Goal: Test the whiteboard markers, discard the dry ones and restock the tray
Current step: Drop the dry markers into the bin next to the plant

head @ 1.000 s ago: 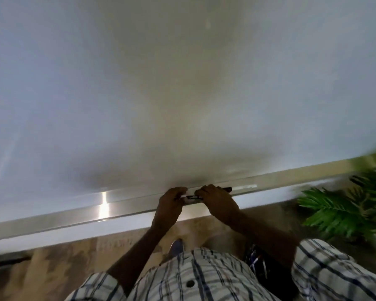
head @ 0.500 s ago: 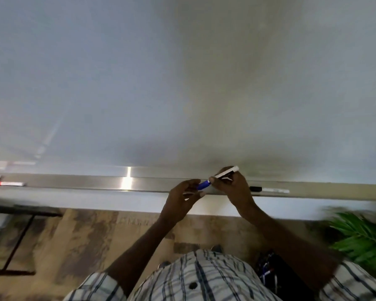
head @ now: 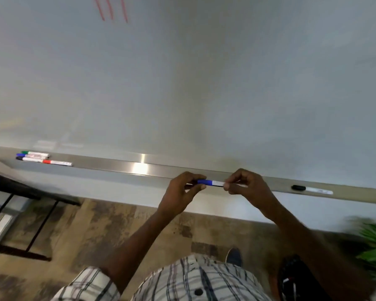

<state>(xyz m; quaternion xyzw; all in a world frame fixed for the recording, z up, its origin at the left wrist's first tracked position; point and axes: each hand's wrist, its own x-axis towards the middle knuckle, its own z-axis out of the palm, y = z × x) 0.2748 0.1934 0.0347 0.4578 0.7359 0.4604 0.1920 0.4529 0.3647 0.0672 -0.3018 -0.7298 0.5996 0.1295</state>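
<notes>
- Head view: the left hand [head: 182, 190] and right hand [head: 245, 187] hold one blue marker [head: 211, 182] level between them, just in front of the tray [head: 117, 166] and clear of it.
- Grip: the left fingers pinch the blue cap end and the right fingers pinch the white barrel. Both hands are closed on the marker.
- Whether the cap is coming off or going on, I cannot tell; it looks seated on the barrel.
- Done so far, as I judge it: three red strokes [head: 111, 9] stand at the top of the whiteboard [head: 182, 83], so a red marker has probably been tried and works.
- No blue, green or black line shows on the board, so those colours seem untested.
- Left to do: test the blue marker, then the others, bin any dry ones and refill the tray. No bin or spare stock is in view.
- Count of markers: six.
- One is in the hands.
- One black marker [head: 310, 189] lies alone on the tray, to the right of the hands.
- Four lie together at the tray's far left: a green [head: 34, 153], a second blue [head: 32, 156], a dark-capped one [head: 28, 159] and a red [head: 57, 162].
- Also in view: one plant [head: 373, 242] at the right and one black frame [head: 20, 192] at the left.
</notes>
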